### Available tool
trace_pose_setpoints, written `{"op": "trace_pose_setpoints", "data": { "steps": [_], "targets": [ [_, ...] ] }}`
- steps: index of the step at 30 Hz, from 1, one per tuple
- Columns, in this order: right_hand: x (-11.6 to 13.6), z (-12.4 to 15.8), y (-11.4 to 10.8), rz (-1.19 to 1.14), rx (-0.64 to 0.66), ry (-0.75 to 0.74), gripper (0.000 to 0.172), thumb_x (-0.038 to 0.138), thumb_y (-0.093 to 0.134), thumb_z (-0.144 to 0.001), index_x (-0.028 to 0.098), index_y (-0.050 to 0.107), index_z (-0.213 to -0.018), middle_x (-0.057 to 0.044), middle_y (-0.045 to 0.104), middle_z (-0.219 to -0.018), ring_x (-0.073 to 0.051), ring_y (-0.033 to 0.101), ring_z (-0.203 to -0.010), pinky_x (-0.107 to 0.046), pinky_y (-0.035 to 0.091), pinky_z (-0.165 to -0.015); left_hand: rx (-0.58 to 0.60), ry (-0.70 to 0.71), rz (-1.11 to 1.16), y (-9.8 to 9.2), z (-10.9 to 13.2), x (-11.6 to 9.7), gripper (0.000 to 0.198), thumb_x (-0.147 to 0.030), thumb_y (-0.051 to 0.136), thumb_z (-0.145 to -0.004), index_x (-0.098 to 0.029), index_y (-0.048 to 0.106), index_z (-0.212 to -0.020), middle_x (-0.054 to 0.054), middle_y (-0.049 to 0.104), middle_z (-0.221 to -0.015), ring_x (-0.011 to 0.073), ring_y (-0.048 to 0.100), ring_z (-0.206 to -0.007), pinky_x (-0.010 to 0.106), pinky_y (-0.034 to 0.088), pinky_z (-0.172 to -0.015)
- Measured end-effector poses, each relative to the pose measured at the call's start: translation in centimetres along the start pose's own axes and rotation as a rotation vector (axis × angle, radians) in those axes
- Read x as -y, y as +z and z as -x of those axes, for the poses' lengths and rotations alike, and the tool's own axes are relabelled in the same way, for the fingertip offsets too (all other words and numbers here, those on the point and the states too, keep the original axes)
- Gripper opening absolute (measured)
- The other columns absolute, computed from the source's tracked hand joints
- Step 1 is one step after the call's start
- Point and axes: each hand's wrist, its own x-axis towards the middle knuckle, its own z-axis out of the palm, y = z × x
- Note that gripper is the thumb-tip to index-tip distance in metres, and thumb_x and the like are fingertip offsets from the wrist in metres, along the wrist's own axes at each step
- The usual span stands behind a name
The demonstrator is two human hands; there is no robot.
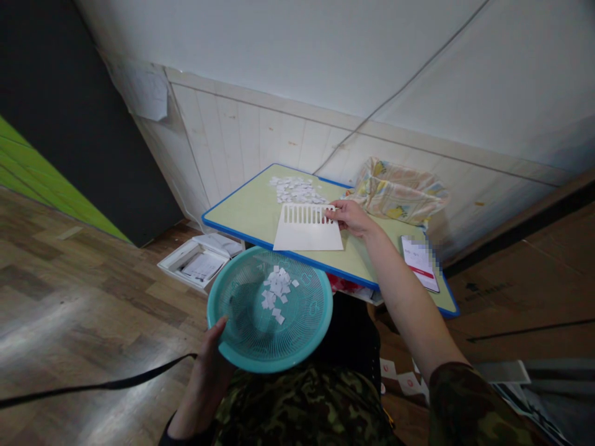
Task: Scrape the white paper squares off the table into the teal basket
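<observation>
Left hand [209, 359] clasps teal basket [279, 365] rim below table [242, 210] edge. Right hand [351, 218] pinches white comb-edged card [307, 236] beside paper scraps [297, 189] on table. Seemingly sweeping stage; next pull needs basket under edge.

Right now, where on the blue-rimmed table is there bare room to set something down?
The yellow-green table is bare on the left, between its blue rim and the white slotted plastic sheet the right hand grips. A patch lies between that forearm and the white-and-red leaflet. Crowded far edge: white paper squares, patterned cloth bag.
</observation>
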Motion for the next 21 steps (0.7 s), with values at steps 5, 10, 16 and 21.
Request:
{"op": "trace_pose_setpoints", "data": {
  "steps": [5, 10, 16, 21],
  "targets": [
    [-0.3, -0.2, -1.2, -0.086, -0.059, -0.014, 0.045, 0.045, 0.095, -0.060, 0.018, 0.071, -0.087, -0.003, 0.076, -0.079, -0.014, 0.067, -0.061, -0.025, 0.056, -0.054, -0.013, -0.008, -0.026, 0.1, 0.1, 0.0, 0.045, -0.026, 0.072, -0.088, -0.020, 0.074, -0.132, 0.011, 0.086, -0.106, 0.0409, 0.072, -0.119, 0.053, 0.057, -0.104],
    [-0.6, -0.1, -1.6, -0.066, -0.008, 0.045, 0.045, 0.038, 0.098, -0.056, 0.017, 0.068, -0.082, -0.003, 0.076, -0.074, -0.014, 0.067, -0.058, -0.024, 0.055, -0.053, 0.017, 0.002, -0.046, -0.1, 0.2, 0.0, 0.036, -0.028, 0.072, -0.088, -0.016, 0.078, -0.122, 0.013, 0.085, -0.107, 0.0410, 0.068, -0.126, 0.052, 0.053, -0.108],
    [0.7, 0.1, -1.5, -0.118, -0.033, 0.014, 0.045, 0.036, 0.096, -0.057, 0.019, 0.065, -0.085, -0.002, 0.076, -0.077, -0.015, 0.068, -0.060, -0.027, 0.057, -0.055, 0.094, -0.024, -0.005, -0.3, 0.1, -0.1, 0.036, -0.030, 0.074, -0.088, -0.016, 0.080, -0.120, 0.014, 0.085, -0.110, 0.0413, 0.060, -0.135, 0.050, 0.049, -0.113],
    [1.5, 4.1, 0.0, -0.116, -0.356, -0.159, 0.046, 0.050, 0.089, -0.068, 0.024, 0.060, -0.092, 0.002, 0.072, -0.074, -0.016, 0.064, -0.057, -0.027, 0.051, -0.045, 0.114, -0.059, -0.002, -0.8, -0.2, -0.1, 0.043, -0.035, 0.075, -0.087, -0.016, 0.078, -0.126, 0.014, 0.084, -0.113, 0.0431, 0.062, -0.132, 0.052, 0.049, -0.112]
  ]
}}
